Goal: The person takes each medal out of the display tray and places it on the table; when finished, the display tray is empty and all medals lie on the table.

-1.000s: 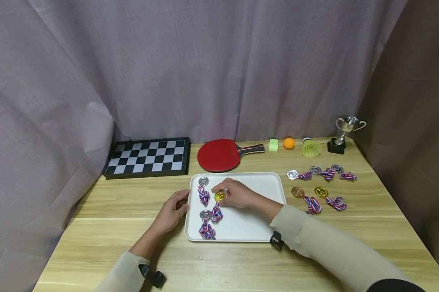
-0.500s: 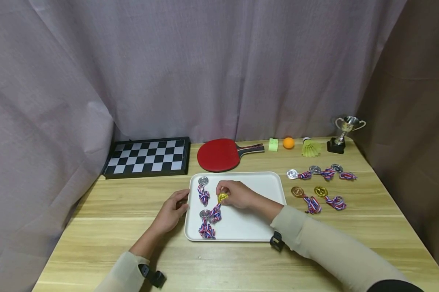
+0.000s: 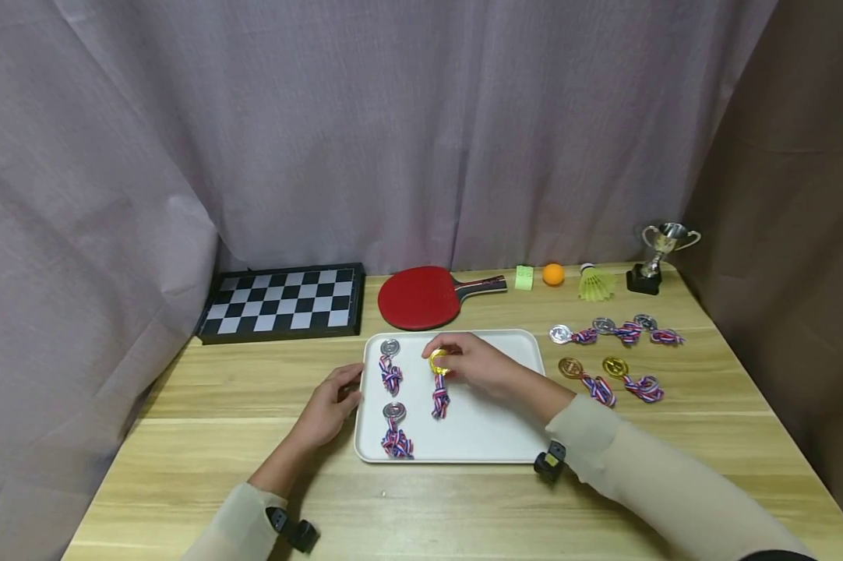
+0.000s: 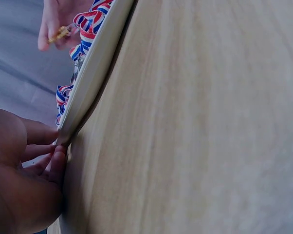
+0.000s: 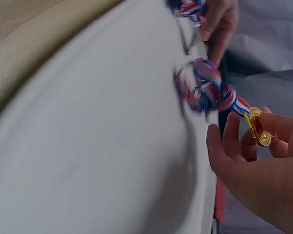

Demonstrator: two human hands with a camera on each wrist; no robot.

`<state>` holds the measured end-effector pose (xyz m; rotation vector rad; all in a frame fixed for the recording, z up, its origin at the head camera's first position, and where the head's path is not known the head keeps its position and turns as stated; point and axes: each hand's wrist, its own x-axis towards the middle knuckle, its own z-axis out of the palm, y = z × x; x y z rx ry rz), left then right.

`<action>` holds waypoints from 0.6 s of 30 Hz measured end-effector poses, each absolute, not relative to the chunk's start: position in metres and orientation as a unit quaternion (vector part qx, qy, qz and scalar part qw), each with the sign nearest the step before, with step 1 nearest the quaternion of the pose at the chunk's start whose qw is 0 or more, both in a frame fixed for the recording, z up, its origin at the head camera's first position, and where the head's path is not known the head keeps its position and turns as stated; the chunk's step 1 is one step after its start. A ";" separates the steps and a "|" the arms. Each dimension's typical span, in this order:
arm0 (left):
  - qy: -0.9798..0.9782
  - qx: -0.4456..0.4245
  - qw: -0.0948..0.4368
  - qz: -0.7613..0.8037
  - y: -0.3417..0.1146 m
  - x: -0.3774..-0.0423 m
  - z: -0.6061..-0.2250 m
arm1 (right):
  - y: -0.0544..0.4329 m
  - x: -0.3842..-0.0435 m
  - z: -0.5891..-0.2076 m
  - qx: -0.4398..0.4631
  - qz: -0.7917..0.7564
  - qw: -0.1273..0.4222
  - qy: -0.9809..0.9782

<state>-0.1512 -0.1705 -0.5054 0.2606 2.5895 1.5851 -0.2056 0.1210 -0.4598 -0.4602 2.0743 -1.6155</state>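
Note:
In the head view my right hand (image 3: 474,362) pinches a gold medal (image 3: 439,361) between thumb and fingers over the white tray (image 3: 484,436). Its red, white and blue ribbon (image 3: 440,399) hangs down; the right wrist view shows the gold medal (image 5: 258,127) raised above the tray. At the tray's left edge my left hand (image 3: 326,409) holds the rim; in the left wrist view that hand's curled fingers (image 4: 39,131) meet at the rim. Two silver medals lie along the tray's left side, an upper silver medal (image 3: 389,347) and a lower silver medal (image 3: 394,411).
Right of the tray lie three silver medals (image 3: 560,334), a bronze medal (image 3: 571,368) and another gold medal (image 3: 615,367). Along the back stand or lie a chessboard (image 3: 281,302), red paddle (image 3: 418,299), green block (image 3: 524,277), orange ball (image 3: 552,274), shuttlecock (image 3: 595,284) and trophy cup (image 3: 661,249).
My right hand has taken the gold medal from beside the silver medals and moved it rightward, lifting it with its ribbon hanging. My left hand has stayed at the tray's edge.

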 end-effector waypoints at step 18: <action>0.847 0.081 0.051 0.523 -0.170 -0.150 -0.503 | 0.206 -0.176 -0.419 -0.060 -0.636 0.176 0.749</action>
